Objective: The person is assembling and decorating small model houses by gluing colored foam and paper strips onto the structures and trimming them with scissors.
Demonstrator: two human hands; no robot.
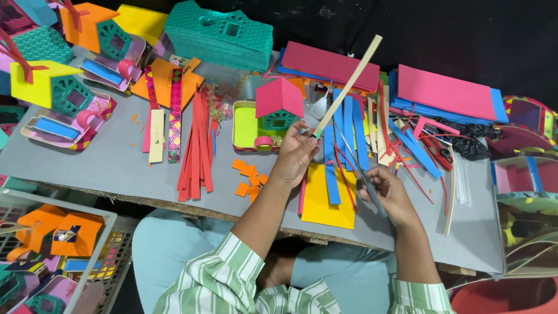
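Observation:
My left hand (295,156) pinches the lower end of a long cream paper strip (352,81) that rises up and to the right over the grey board (110,163). My right hand (388,192) grips a pair of grey scissors (365,181) with the blades pointing up-left toward the strip. Under both hands lie a yellow sheet (325,206) and several blue strips (349,131). Just behind my left hand stands a small paper house (273,116) with a pink roof on a lime green tray.
Red strips (196,145), patterned strips and orange scraps (247,177) lie left of my hands. Finished paper houses (55,99) crowd the far left, a teal stack (224,32) and pink and blue sheet stacks (447,90) the back. A basket (107,256) sits lower left.

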